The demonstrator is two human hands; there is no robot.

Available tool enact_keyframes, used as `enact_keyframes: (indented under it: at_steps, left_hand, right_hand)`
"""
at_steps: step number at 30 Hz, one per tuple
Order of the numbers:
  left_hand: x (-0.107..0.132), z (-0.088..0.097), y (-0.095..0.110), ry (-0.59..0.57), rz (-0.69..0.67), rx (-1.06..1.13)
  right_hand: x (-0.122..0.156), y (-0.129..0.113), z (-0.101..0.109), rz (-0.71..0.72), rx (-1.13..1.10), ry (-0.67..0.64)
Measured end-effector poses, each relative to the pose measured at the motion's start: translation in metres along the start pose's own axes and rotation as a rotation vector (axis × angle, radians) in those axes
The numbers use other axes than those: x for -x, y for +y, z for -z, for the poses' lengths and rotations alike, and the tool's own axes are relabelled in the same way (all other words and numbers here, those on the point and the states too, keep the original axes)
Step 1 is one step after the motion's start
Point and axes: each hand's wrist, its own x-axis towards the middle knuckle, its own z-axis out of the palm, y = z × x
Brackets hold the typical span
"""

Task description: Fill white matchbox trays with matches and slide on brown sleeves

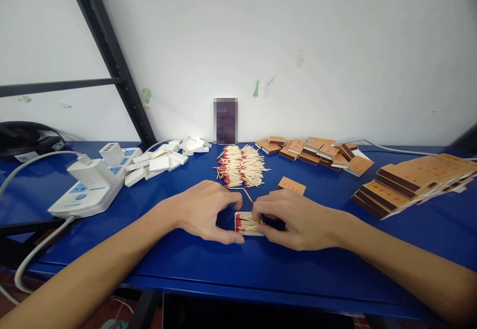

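Observation:
A small white matchbox tray [250, 234] lies on the blue table between my hands, with red-headed matches [244, 223] inside, their heads towards the left. My left hand [204, 209] is open at the tray's left end, thumb and fingers apart. The fingers of my right hand [286, 217] come together over the tray's right end, on the matches there, and cover part of them. Just beyond the tray lie a couple of loose matches [247, 195]. An orange matchbox sleeve [292, 185] rests behind my right hand.
Behind the hands is a big heap of matches [242, 165]. White trays [160, 162] are piled at left, beside a power strip [89, 195] with cables. Orange sleeves [320, 152] lie at back right, and more are stacked [413, 182] at far right. A wall closes the back.

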Motion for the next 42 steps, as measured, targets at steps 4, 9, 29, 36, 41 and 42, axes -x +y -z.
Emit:
enact_keyframes:
  at_steps: [4,9,29,36,41,42]
  left_hand:
    - [0.0,-0.005,0.005,0.026,-0.03,-0.093]
    - [-0.001,-0.004,0.004,0.035,-0.039,-0.059]
    - [-0.012,-0.014,-0.012,0.088,-0.043,-0.14]
    - [-0.013,-0.014,-0.013,0.109,-0.138,-0.017]
    - [-0.009,-0.008,-0.022,0.23,-0.155,0.112]
    - [-0.007,-0.006,-0.025,0.265,-0.157,0.152]
  right_hand:
    - [-0.003,-0.002,-0.003,-0.003,-0.08,0.023]
    - [-0.005,-0.001,-0.006,-0.04,-0.081,0.097]
    - [0.002,0.021,0.01,-0.148,0.211,-0.036]
    - [-0.002,0.027,0.001,-0.136,0.265,0.018]
    - [-0.004,0.024,-0.003,-0.154,0.245,0.01]
    - [-0.004,0.023,-0.002,-0.157,0.236,0.007]
